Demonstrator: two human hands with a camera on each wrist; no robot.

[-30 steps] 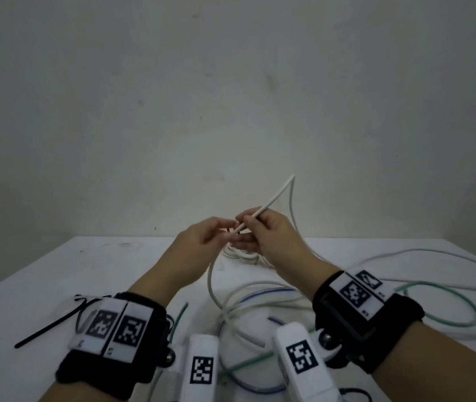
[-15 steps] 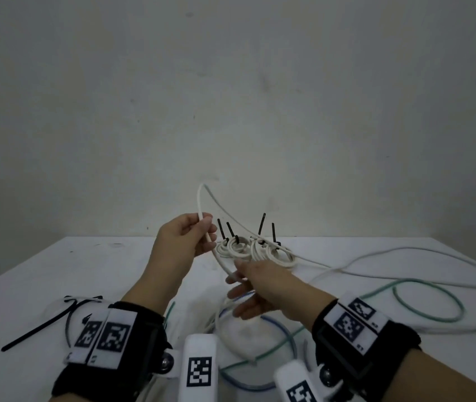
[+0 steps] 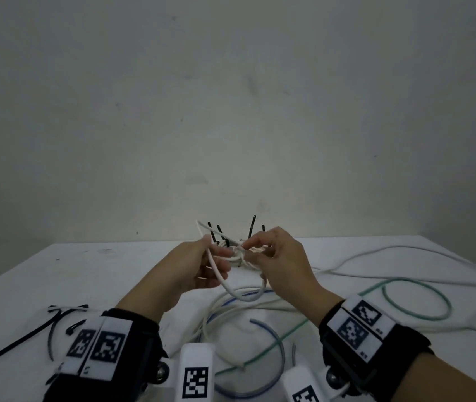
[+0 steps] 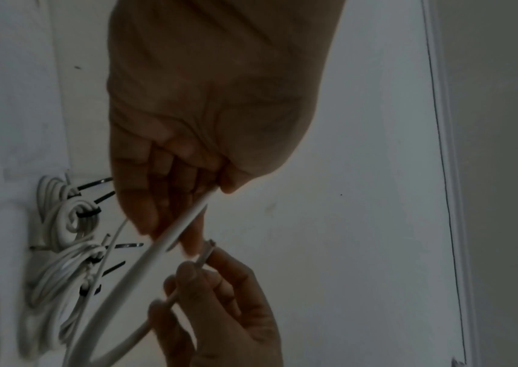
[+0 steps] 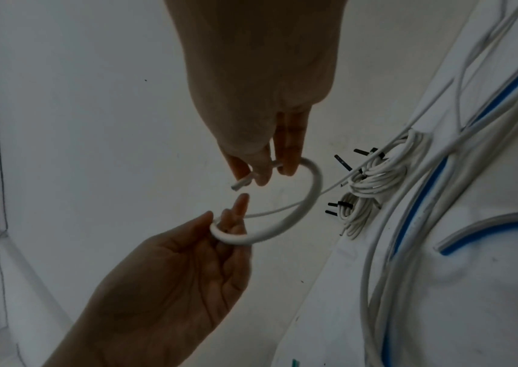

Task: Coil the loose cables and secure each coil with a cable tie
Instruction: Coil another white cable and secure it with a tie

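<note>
I hold a white cable in the air between both hands, bent into one small loop. My left hand grips the cable between thumb and fingers. My right hand pinches the cable's cut end between thumb and fingertips. The rest of the cable trails down to the white table. Just behind my hands lie several small white coils, each bound with a black cable tie whose tail sticks up.
Loose black cable ties lie at the table's near left. A green cable, a blue cable and more white cable sprawl over the middle and right. A pale wall stands behind the table.
My right hand, low and open over the table half a second ago, has risen and taken the cable's end. The left hand came down a little, and the cable now forms a loop.
</note>
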